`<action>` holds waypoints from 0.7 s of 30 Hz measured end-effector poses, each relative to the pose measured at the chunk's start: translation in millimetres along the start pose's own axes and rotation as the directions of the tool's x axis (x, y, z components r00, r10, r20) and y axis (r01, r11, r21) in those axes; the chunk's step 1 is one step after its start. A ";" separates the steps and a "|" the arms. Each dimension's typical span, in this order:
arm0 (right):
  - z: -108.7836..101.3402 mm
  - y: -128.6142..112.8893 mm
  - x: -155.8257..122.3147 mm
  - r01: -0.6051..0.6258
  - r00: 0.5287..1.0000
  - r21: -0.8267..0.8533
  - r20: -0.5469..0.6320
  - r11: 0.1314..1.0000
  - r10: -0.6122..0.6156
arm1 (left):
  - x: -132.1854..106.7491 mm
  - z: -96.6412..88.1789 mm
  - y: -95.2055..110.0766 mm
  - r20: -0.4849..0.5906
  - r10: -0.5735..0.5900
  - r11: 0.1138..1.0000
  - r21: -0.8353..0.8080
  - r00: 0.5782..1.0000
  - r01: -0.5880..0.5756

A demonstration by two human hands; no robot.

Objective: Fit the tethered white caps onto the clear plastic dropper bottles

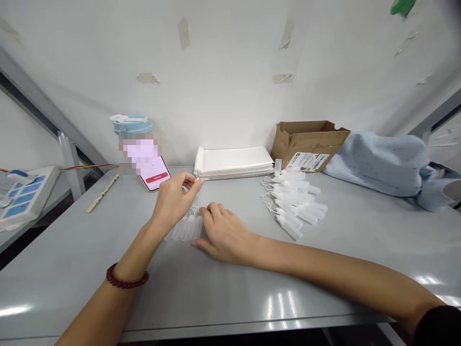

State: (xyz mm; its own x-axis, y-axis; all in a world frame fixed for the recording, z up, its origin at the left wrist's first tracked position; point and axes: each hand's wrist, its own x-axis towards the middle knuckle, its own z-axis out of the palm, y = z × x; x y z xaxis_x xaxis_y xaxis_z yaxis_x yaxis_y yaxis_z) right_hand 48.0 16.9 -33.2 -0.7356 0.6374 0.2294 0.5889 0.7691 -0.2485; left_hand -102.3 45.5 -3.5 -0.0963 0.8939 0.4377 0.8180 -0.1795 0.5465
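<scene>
Near the wall (230, 96), at the back of the table (324, 302), sit the box (313, 140) and white stack (236, 161), probably to leave working room; the tube pile (299, 198) lies rightward, handily reachable. The right hand (226, 235), thumb and fingers parted, flanks the tube row (187, 229) before the person, perhaps aligning it; whether it grips, one cannot tell. Above, the left hand (175, 197) brings thumb and forefinger close; nothing pinched is discernible.

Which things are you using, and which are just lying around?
Seemingly in use:
- row of translucent tubes near left hand and right hand
- heap of similar tubes
- white stack, cardboard box (maybe)

Probably just lying around:
- phone
- pale stick
- light-blue cloth
</scene>
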 end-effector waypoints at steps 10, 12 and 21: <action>5.0 16.8 1.3 -0.050 0.999 0.222 0.029 0.974 0.045 | -2.2 2.0 6.0 -0.093 -0.138 0.980 -0.159 0.986 0.122; -2.0 26.5 -7.6 -0.070 0.998 0.287 0.024 0.955 0.066 | -3.6 4.5 9.2 -0.050 -0.170 0.962 -0.226 0.984 0.155; -26.6 60.0 -66.7 -0.138 0.976 0.490 -0.080 0.861 0.201 | -31.6 23.7 48.5 0.377 -0.125 0.837 -0.457 0.918 0.302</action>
State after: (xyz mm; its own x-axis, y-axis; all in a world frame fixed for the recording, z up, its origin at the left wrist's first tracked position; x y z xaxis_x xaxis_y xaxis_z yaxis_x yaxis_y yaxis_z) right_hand 141.3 21.8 -38.3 -0.5729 0.7809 0.2488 0.4441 0.5509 -0.7066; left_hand -46.2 18.3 -7.7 0.0231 0.9976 0.0645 0.3958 -0.0684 0.9158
